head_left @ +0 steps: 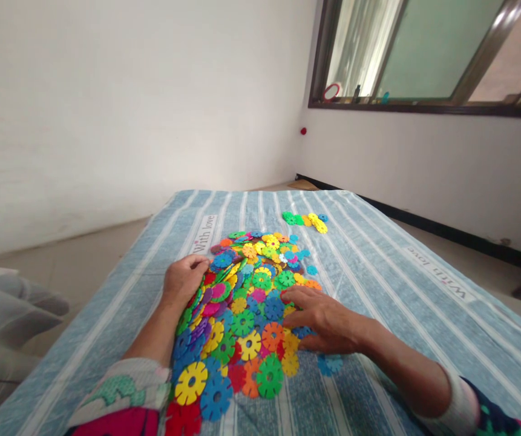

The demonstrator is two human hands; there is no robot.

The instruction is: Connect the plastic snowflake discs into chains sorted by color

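Observation:
A big heap of colourful plastic snowflake discs [242, 303] lies on a blue striped bed sheet [378, 272]. My left hand [183, 280] rests against the heap's left edge, fingers curled inward onto the discs. My right hand [319, 321] lies flat on the heap's right side, fingers stretched out and spread over the discs. A short chain of joined green and yellow discs [305, 220] lies apart, farther back on the sheet.
The sheet bears the printed words "With love" [204, 234]. White walls stand behind and to the right, with a window [428, 54] at the upper right. Grey cushions [10, 315] lie at the left edge, on the floor side.

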